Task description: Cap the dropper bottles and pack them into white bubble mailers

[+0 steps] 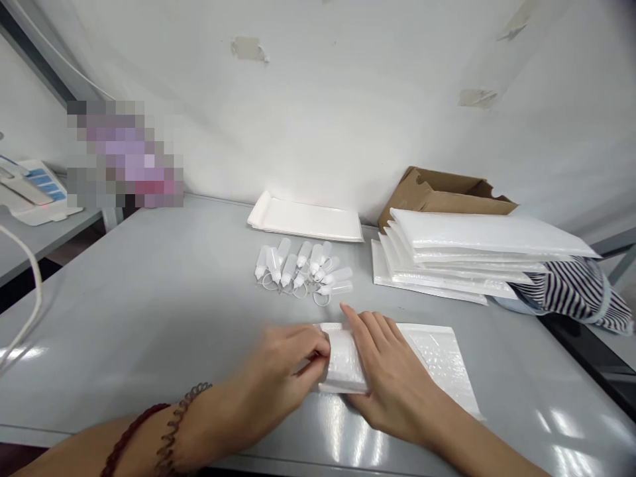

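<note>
A white bubble mailer (437,361) lies flat on the grey table (149,298) in front of me. My right hand (392,377) lies flat on it with the fingers stretched out, pressing it down. My left hand (278,374) pinches the folded flap (342,361) at the mailer's left end between thumb and fingers. Just beyond my hands, a cluster of several small clear plastic bottles (303,268) with white caps lies on the table.
A stack of white bubble mailers (472,255) sits at the right, in front of an open cardboard box (437,189). A flat white mailer (305,218) lies by the wall. Striped fabric (581,291) hangs at the right edge. A white device (34,189) stands far left.
</note>
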A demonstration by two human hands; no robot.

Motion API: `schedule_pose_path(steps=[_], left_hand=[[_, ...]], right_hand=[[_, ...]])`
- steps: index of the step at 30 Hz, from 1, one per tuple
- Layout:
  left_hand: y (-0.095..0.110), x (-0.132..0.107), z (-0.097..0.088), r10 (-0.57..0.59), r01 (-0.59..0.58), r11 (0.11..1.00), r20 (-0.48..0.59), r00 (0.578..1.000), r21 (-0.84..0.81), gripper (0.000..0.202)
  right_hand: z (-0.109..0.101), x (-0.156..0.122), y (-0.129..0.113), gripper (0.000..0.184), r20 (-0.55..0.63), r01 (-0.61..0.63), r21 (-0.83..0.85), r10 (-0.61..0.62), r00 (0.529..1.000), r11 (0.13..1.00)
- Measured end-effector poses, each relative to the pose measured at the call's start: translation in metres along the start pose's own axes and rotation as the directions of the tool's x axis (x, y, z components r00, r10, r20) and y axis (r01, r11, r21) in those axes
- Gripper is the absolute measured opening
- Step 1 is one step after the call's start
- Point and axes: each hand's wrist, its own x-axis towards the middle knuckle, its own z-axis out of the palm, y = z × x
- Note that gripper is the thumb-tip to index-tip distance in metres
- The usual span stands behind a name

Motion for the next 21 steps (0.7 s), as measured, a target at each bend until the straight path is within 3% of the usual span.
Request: schedule_pose_path(steps=[4,6,8,10,12,14,17,21], left_hand=[[0.004,0.003,-0.007,0.049,-0.029,0.995,0.206,0.977,-0.1,0.027],[0.007,0.006,-0.016,0.032,0.008,0.987,0.239,0.97,-0.162,0.026],[0.006,0.009,-0.025,-0.041,0.077,0.972,0.164,0.986,-0.22,0.021],[0.001,0.012,-0.034,-0.154,0.147,0.965,-0.017,0.988,-0.218,0.019],[-0.011,0.016,-0.042,-0.203,0.195,0.979,-0.256,0.945,-0.055,0.023],[-0.025,0.021,-0.048,-0.119,0.243,0.934,-0.412,0.903,0.263,0.029],[-0.044,0.026,-0.053,-0.14,0.292,0.741,-0.286,0.948,0.604,0.041],[-0.053,0.029,-0.052,-0.198,0.233,0.68,-0.132,0.971,0.695,0.046]], right_hand=[[0.001,0.0,-0.001,0.084,-0.016,-0.002,0.05,0.003,1.0,0.999],[-0.001,0.0,0.002,0.082,-0.031,-0.015,0.059,0.016,0.999,0.998],[-0.003,0.0,0.005,0.08,-0.039,-0.032,0.06,0.035,0.999,0.998],[-0.005,0.0,0.007,0.077,-0.042,-0.046,0.059,0.048,0.998,0.997],[-0.007,0.0,0.008,0.076,-0.047,-0.046,0.056,0.049,0.998,0.997],[-0.008,0.0,0.008,0.076,-0.05,-0.038,0.061,0.041,0.998,0.997],[-0.01,0.0,0.007,0.076,-0.048,-0.031,0.075,0.035,0.998,0.997],[-0.01,0.001,0.007,0.075,-0.033,-0.021,0.082,0.023,0.999,0.996]])
